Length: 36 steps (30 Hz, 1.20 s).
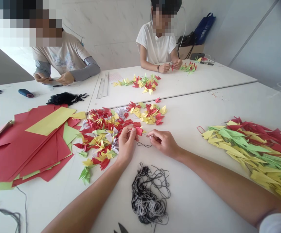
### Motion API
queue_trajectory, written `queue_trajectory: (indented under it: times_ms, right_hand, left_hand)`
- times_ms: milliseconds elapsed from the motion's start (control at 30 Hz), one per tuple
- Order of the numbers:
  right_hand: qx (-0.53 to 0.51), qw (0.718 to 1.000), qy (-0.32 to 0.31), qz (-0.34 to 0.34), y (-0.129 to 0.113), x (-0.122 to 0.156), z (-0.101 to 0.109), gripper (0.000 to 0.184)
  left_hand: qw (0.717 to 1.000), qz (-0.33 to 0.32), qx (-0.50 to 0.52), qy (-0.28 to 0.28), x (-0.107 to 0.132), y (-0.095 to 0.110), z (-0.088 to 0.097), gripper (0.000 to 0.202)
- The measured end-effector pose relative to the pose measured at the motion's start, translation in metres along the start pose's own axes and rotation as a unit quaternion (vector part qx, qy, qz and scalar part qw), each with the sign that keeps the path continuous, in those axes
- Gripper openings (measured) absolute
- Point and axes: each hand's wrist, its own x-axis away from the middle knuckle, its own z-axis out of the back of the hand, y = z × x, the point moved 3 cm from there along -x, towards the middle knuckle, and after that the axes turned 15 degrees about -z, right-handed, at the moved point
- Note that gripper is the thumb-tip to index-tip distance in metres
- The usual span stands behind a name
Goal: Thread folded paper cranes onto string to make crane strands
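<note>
My left hand (127, 139) pinches a red folded paper piece (139, 130) between thumb and fingertips. Just to the right of it, my right hand (163, 141) has its fingers closed on a thin dark line running toward the paper; I cannot tell whether this is a needle or thread. A loop of black thread (144, 145) lies under the gap between both hands. Beside my left hand spreads a pile of folded paper cranes (101, 136) in red, yellow, green and pale lilac. A tangle of black and grey thread (149, 194) lies between my forearms.
Red paper sheets (38, 145) are stacked at left, near a black thread bundle (67, 98). Strung paper cranes (252, 145) lie at right. Dark blades (121, 228) show at the bottom edge. Across the table, two people (157, 42) work with their hands near rulers (103, 85) and more cranes.
</note>
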Motion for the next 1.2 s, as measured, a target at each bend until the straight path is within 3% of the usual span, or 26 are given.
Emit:
queue_trajectory:
  times_ms: [1200]
  right_hand:
    - [-0.001,1.0,-0.013,-0.017,0.0002,-0.0003,0.0004,0.013]
  left_hand:
    - [1.0,-0.005,0.001,0.002,-0.0011,-0.0003,0.0002,0.028]
